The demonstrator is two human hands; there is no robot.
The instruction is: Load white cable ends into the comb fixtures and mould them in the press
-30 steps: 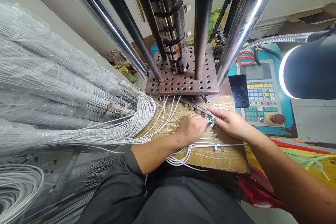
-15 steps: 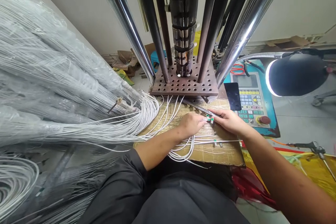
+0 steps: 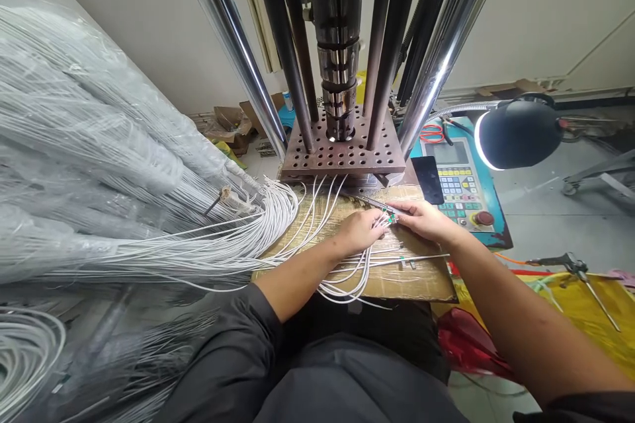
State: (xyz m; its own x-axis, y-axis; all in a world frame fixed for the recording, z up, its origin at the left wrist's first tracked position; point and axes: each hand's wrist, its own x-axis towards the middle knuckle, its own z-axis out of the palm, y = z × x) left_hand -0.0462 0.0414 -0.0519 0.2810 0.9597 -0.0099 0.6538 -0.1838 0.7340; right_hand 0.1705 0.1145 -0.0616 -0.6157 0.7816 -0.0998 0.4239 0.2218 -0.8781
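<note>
My left hand (image 3: 358,232) is closed around several white cables, whose ends with small green pieces (image 3: 390,218) stick out past the fingertips. Close beside those ends, the thumb and fingers of my right hand (image 3: 421,220) are pinched together; what lies between them is too small to make out. A long thin metal strip (image 3: 371,201) runs from under the press plate to the right fingertips. More white cables (image 3: 354,287) loop below my left wrist on the cardboard-covered table (image 3: 426,287). Another cable with a green piece (image 3: 403,261) lies below my right hand.
A perforated metal plate (image 3: 364,162) with rods stands over the table's back. A big bundle of white cables (image 3: 278,225) comes in from the left. To the right are a phone-like black slab (image 3: 426,180), a control panel (image 3: 461,188) and a lit lamp (image 3: 518,133).
The view has shifted slightly. The left hand's cable ends now fan out with more green pieces showing, nearer the right fingertips. Both hands keep nearly the same place over the table.
</note>
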